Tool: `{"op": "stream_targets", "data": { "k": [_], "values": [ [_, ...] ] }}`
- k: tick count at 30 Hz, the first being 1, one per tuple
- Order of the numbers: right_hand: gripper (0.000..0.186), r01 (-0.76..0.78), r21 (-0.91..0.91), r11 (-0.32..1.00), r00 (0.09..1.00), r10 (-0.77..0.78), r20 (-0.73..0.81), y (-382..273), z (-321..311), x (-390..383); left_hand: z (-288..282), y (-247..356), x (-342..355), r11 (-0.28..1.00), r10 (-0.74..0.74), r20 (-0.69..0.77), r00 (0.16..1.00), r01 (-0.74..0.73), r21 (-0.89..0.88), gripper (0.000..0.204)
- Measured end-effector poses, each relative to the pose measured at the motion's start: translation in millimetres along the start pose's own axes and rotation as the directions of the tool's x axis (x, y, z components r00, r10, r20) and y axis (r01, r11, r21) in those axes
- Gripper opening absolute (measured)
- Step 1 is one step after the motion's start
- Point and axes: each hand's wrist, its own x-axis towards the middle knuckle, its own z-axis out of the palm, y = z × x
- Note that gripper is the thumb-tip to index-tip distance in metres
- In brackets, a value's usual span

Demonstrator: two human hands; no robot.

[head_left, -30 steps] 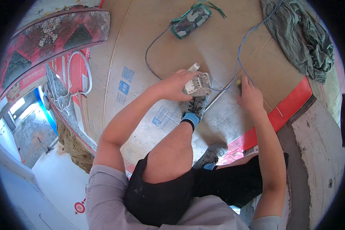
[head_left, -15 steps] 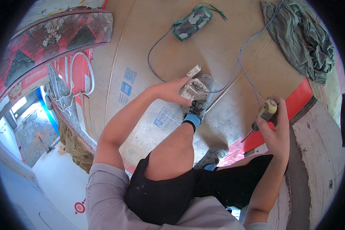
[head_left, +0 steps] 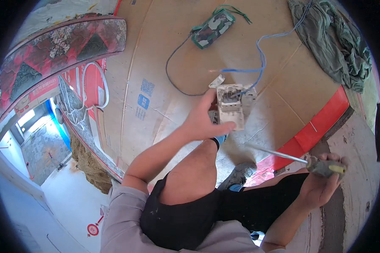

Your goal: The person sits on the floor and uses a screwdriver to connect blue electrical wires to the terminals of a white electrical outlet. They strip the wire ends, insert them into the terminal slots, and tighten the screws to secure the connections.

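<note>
My left hand (head_left: 202, 120) grips a grimy white electrical fitting (head_left: 232, 107), its inside showing, above my shod left foot, which it mostly hides. A small white piece (head_left: 217, 81) sits at its upper left, by a dark cord. Blue wires (head_left: 240, 70) curve above the fitting, one ending in bare copper, another reaching into it. My right hand (head_left: 323, 187), low at the right, holds a screwdriver (head_left: 327, 168) by its dark-and-yellow handle, the long metal shaft pointing up and left.
Cardboard (head_left: 156, 50) lies under my feet, bearing a camouflage pouch (head_left: 213, 29) and a grey-green cloth (head_left: 329, 50). A patterned pad (head_left: 61, 42) and white cord coils (head_left: 95, 80) are at the left, beside a drop to a lower floor (head_left: 42, 145). A concrete edge (head_left: 359, 168) borders the right.
My left hand has shifted right and down with the fitting, turning it. My right hand has brought a screwdriver into view and moved it down and right. A blue wire's end has swung up leftward.
</note>
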Motion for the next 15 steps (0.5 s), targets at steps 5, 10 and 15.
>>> {"op": "stream_targets", "data": {
  "k": [5,10,15],
  "values": [
    [0.050,0.140,-0.181,0.974,0.987,-0.123,0.102,-2.8,0.9,-28.5,25.6,6.6,-3.9,0.953,0.206,-0.097,0.974,-0.177,0.246,0.086],
    [0.049,0.206,-0.293,0.934,0.977,-0.182,0.108,4.1,14.7,-38.4,34.1,8.7,-3.9,0.985,0.115,-0.084,0.990,-0.103,0.140,0.087],
    [0.048,0.236,-0.273,0.933,0.967,-0.196,0.166,9.3,23.4,-39.1,34.6,9.8,-4.7,0.998,0.064,-0.071,0.995,-0.062,0.028,0.086]
  ]
}}
